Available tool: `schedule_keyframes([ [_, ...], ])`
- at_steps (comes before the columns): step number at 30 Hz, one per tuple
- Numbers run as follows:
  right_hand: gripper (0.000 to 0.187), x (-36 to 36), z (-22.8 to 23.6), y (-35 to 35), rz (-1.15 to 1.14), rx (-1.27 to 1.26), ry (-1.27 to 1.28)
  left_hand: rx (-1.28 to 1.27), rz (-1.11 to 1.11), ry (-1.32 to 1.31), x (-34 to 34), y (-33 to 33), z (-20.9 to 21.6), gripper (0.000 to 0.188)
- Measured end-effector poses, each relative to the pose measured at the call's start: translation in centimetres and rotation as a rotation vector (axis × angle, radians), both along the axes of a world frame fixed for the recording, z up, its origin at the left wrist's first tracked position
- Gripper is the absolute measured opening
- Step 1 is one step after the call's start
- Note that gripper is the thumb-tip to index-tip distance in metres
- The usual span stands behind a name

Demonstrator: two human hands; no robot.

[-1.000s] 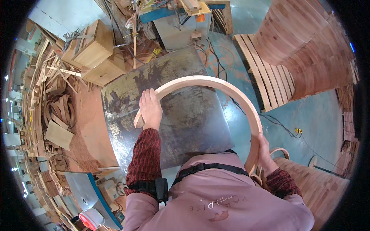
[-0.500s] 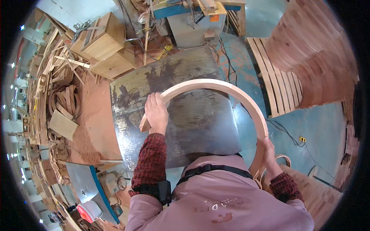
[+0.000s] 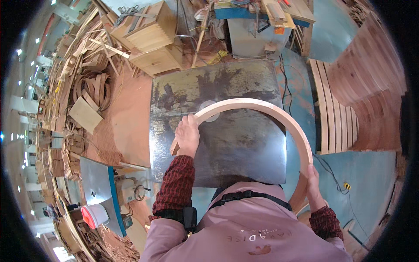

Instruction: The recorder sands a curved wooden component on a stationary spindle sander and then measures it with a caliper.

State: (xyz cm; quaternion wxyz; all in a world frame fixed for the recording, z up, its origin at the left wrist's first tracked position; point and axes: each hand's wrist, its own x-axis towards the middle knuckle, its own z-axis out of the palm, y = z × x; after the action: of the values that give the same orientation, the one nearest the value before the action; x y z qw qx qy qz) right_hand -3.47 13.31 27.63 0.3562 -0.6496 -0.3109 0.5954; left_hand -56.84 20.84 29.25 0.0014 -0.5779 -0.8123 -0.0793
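Note:
A long curved strip of pale wood [image 3: 257, 105], bent into a large open arc, lies across a dark, stained metal tabletop [image 3: 235, 161]. My left hand [image 3: 187, 134] is closed over the strip near its left end, with the fingers pointing away from me. Past the table's right edge, my right hand [image 3: 313, 185] grips the outer side of the arc; part of its fingers is hidden behind the wood. A round grey disc [image 3: 209, 115] shows on the tabletop just beyond my left hand, partly covered by the strip.
Wooden cabinets [image 3: 150, 37] stand beyond the table at the left, near piled offcuts [image 3: 94, 89] and sawdust. A tall stack of curved wood [image 3: 366, 78] rests on a slatted pallet [image 3: 334, 109] at right. Cables [image 3: 329, 168] cross the floor. A white bucket [image 3: 95, 215] sits lower left.
The view has turned, so the surroundings sit farther right. Against the tabletop, the arc and my left hand have come slightly nearer and leftward. The grey disc now shows.

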Motion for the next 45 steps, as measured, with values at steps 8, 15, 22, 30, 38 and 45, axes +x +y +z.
schedule_keyframes([
  [8, 0.048, -1.8, -0.8, 2.1, 0.083, 0.016, -0.147, -0.03, 0.082, -0.063, -2.3, -3.8, 1.5, 0.019],
  [15, 0.044, -5.8, 0.3, 4.6, 0.246, 0.14, -0.264, -0.074, 0.223, -0.049, -5.8, -7.9, 0.8, 0.02],
  [22, 0.045, -11.9, 2.5, 7.8, 0.396, 0.194, -0.415, -0.107, 0.342, -0.031, -9.6, -13.0, 0.3, 0.018],
  [30, 0.049, -12.7, -2.8, 11.4, 0.544, 0.149, -0.245, -0.078, 0.474, -0.059, -10.8, -16.5, 2.8, 0.012],
  [38, 0.069, -18.9, 3.8, 11.8, 0.698, 0.171, -0.452, 0.045, 0.584, 0.051, -12.8, -20.1, -0.8, 0.01],
  [45, 0.068, -21.7, 3.7, 11.2, 0.751, 0.323, -0.473, 0.096, 0.561, 0.018, -14.2, -21.1, -0.8, 0.013],
])
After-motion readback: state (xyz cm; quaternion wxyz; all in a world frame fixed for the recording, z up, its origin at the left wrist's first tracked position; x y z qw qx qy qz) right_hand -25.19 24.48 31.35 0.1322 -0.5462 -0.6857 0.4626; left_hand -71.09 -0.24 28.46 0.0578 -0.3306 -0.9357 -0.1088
